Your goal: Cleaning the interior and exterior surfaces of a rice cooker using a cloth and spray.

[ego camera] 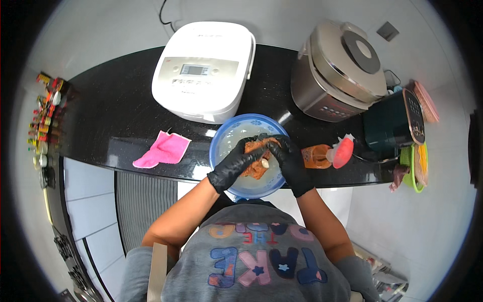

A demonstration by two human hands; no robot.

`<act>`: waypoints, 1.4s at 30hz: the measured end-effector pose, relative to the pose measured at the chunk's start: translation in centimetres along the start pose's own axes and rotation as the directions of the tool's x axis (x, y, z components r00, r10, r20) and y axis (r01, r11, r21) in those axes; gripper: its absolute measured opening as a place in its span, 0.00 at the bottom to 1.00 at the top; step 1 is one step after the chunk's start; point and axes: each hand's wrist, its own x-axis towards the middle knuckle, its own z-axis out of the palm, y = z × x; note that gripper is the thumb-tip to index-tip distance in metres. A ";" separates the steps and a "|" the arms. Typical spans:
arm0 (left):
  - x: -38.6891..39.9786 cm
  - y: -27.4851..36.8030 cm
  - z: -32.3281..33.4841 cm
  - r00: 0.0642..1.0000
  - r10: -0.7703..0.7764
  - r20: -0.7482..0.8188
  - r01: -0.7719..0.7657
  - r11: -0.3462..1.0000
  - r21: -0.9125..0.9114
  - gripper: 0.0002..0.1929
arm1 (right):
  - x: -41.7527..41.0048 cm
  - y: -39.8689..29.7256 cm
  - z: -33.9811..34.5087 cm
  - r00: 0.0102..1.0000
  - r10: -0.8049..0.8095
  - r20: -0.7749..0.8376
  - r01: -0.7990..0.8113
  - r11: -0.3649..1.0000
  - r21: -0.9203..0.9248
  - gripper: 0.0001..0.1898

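Note:
Black gloves cover both of my hands. My left hand (238,160) and my right hand (287,156) grip a wet-looking orange-brown cloth (257,172) between them. It is bunched up, and part of it is hidden behind the fingers. A small whitish spot (265,163) shows on the cloth; what it is I cannot tell. Beneath the hands stands a blue-rimmed basin (218,140) with cloudy water in it. The basin sits at the front edge of the black countertop (117,113), close to my body.
A pink cloth (166,150) lies left of the basin. To the right is a spray bottle (316,156) with orange liquid. Behind stand a white rice cooker (203,87) and a metallic electric pressure cooker (328,87). Farther right are a dark green appliance (386,122) and a green basket (406,162).

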 end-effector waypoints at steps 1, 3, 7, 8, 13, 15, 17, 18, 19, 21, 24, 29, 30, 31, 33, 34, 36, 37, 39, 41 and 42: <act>-0.2 0.1 0.2 1.000 -0.006 0.014 0.006 1.000 0.009 0.31 | 0.2 -0.1 -0.1 0.999 -0.013 -0.041 0.015 0.999 0.049 0.12; -0.5 0.3 0.5 0.989 0.131 0.067 -0.147 0.907 0.395 0.33 | 0.5 -0.5 -0.2 0.996 -0.044 -0.082 0.053 0.993 0.110 0.12; -0.3 1.3 0.1 0.982 0.140 0.126 -0.182 0.879 0.440 0.32 | 0.7 -1.3 -0.9 0.991 -0.078 -0.110 0.104 0.960 0.260 0.15; -0.4 1.4 0.0 0.983 0.132 0.131 -0.175 0.897 0.406 0.27 | 0.8 -1.5 -0.9 0.990 -0.036 -0.135 0.072 0.959 0.275 0.16; -1.8 4.0 -0.2 0.948 0.083 0.307 -0.213 0.883 0.419 0.21 | 0.4 -0.4 -2.0 0.995 0.078 -0.065 -0.040 0.889 0.457 0.16; -2.4 5.4 0.3 0.984 -0.100 0.148 0.040 0.931 0.362 0.21 | 0.1 0.2 -2.2 0.987 0.124 -0.101 -0.079 0.926 0.369 0.20; -2.5 5.5 0.2 0.990 -0.110 0.087 0.073 0.936 0.345 0.22 | -0.8 1.1 -2.5 0.990 0.060 -0.124 -0.017 0.946 0.325 0.20; -2.1 5.3 0.0 0.992 -0.082 0.093 0.074 0.993 0.090 0.23 | -1.3 1.2 -2.3 0.991 -0.006 -0.132 0.043 0.961 0.274 0.20; -1.9 5.1 0.0 0.994 -0.053 0.092 0.069 0.983 -0.171 0.24 | -1.9 1.1 -2.1 0.991 -0.006 -0.133 0.043 0.960 0.275 0.20; -1.6 4.3 0.4 0.997 0.015 0.074 0.004 0.968 -0.251 0.24 | -3.6 0.4 -1.6 0.951 -0.136 -0.277 0.167 0.981 0.094 0.18; -2.0 7.0 1.8 0.998 -0.047 -0.041 0.050 0.996 0.076 0.23 | -6.9 0.1 -3.2 0.945 -0.111 -0.308 0.076 0.989 -0.123 0.14; -1.8 7.2 3.4 0.999 0.042 -0.012 -0.038 0.973 0.226 0.25 | -11.0 3.3 -6.5 0.711 -0.050 -0.702 0.048 0.999 -0.022 0.14; -1.5 7.0 3.6 0.998 0.055 -0.006 -0.053 0.978 0.200 0.25 | -10.4 2.5 -7.3 0.663 -0.196 -0.723 0.074 0.978 -0.197 0.18; -1.1 6.6 3.4 0.998 0.067 -0.009 -0.064 0.983 0.175 0.24 | -8.8 1.4 -7.9 0.661 -0.194 -0.725 0.075 0.978 -0.193 0.18; -0.2 6.1 2.7 1.000 0.003 0.000 -0.003 0.980 0.201 0.23 | -5.5 -1.1 -8.9 0.613 -0.591 -0.524 0.163 0.744 -0.647 0.21; 0.2 5.7 2.7 0.999 -0.023 0.037 0.027 0.995 -0.091 0.23 | -5.2 -1.2 -9.1 0.614 -0.592 -0.522 0.170 0.745 -0.645 0.21; 0.7 5.8 3.0 0.986 -0.013 0.166 0.090 0.880 -0.467 0.25 | -5.0 -1.1 -9.9 0.898 -0.215 -0.383 0.063 0.926 -0.372 0.24; 0.7 6.2 3.6 0.987 -0.011 0.163 0.087 0.880 -0.467 0.25 | -4.8 -1.0 -10.3 0.899 -0.215 -0.380 0.065 0.926 -0.371 0.24; 0.6 7.3 5.0 0.936 0.042 0.349 0.181 0.793 -0.581 0.28 | -4.5 -0.3 -11.4 0.968 -0.085 -0.235 0.034 0.977 -0.212 0.27; 1.1 6.9 5.0 0.926 0.068 0.371 0.184 0.778 -0.601 0.29 | -4.4 0.7 -12.1 0.975 -0.136 -0.177 0.086 0.960 -0.266 0.28; 1.0 7.1 5.1 0.933 0.086 0.349 0.155 0.780 -0.607 0.30 | -4.1 1.1 -12.1 0.976 -0.186 -0.115 0.143 0.940 -0.309 0.29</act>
